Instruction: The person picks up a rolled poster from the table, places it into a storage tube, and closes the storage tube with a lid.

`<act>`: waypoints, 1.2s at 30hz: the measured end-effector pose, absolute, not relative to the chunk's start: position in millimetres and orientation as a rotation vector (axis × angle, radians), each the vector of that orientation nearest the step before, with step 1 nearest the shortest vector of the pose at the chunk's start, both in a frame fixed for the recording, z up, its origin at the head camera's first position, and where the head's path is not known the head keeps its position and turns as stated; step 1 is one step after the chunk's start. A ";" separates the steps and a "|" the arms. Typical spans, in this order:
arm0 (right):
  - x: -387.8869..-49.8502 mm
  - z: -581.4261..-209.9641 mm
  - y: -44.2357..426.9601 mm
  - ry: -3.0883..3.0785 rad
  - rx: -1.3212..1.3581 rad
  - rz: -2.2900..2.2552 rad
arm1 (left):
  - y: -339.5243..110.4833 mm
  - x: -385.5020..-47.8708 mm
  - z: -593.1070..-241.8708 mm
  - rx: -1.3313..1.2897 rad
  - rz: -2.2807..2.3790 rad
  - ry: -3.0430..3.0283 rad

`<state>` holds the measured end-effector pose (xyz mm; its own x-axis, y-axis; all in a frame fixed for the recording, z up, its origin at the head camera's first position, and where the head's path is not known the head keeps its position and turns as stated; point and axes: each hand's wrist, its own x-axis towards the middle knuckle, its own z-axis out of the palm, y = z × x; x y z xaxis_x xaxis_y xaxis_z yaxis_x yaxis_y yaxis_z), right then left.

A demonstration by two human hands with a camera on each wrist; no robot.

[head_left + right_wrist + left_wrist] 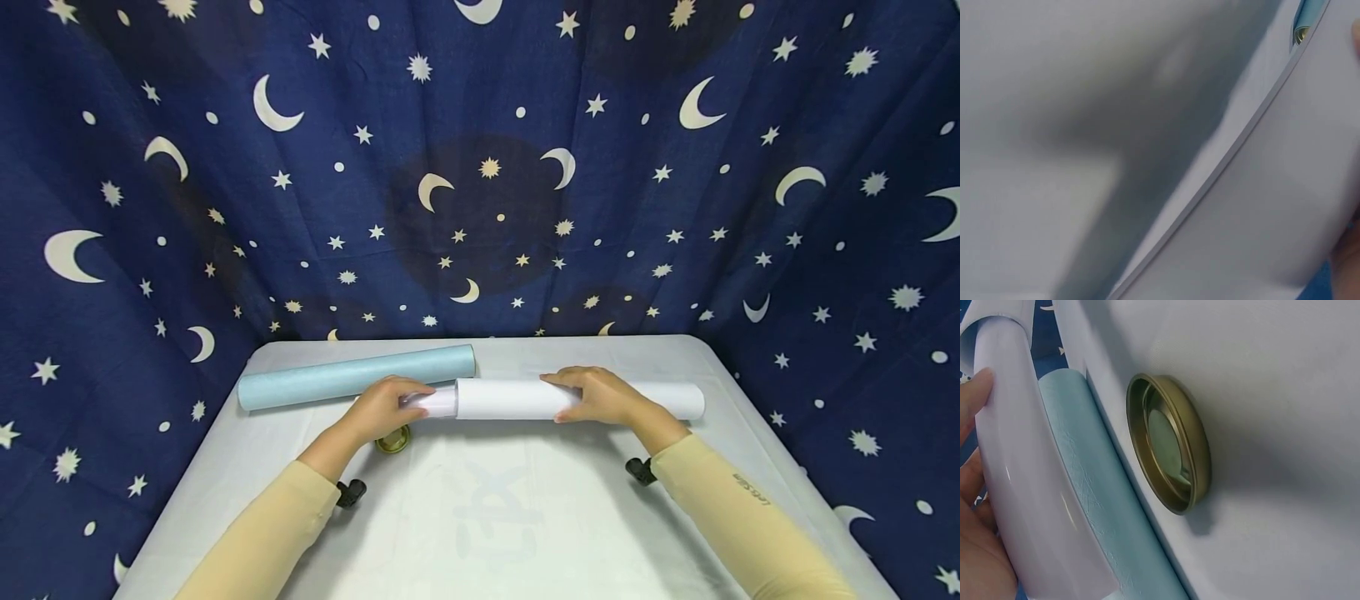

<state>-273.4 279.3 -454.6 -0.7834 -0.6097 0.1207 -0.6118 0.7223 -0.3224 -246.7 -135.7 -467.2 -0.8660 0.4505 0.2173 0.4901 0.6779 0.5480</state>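
My left hand [381, 410] holds a glossy whitish roll [442, 402], fingers behind it and thumb in front. One end of that roll sits inside the wider white tube [502, 398], whose open mouth appears at the upper left of the left wrist view. Farther along, my right hand [600, 395] grips the white tube from above. A lengthwise edge runs down the white tube [1260, 181] in the right wrist view. Below my left hand lies a round gold lid [1199, 440], its hollow side showing.
A light blue tube [352, 377] lies at the back left of the white table [480, 500], behind my left hand. A dark blue curtain [480, 108] with moons and stars surrounds the table. Black wrist gear [351, 493] hangs under each forearm.
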 end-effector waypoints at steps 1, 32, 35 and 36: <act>-273.6 -454.9 278.5 -2.905 1.036 0.546 | -134.6 -247.0 -467.2 -0.804 -0.946 -2.808; -272.2 -457.5 281.5 -2.938 1.008 0.567 | -173.2 -242.7 -466.0 -0.645 -1.063 -2.741; -271.7 -456.1 283.6 -2.966 0.974 0.557 | -183.8 -240.4 -468.1 -0.622 -1.076 -2.717; -271.7 -455.8 284.1 -2.973 0.963 0.558 | -186.7 -239.5 -468.4 -0.604 -1.085 -2.717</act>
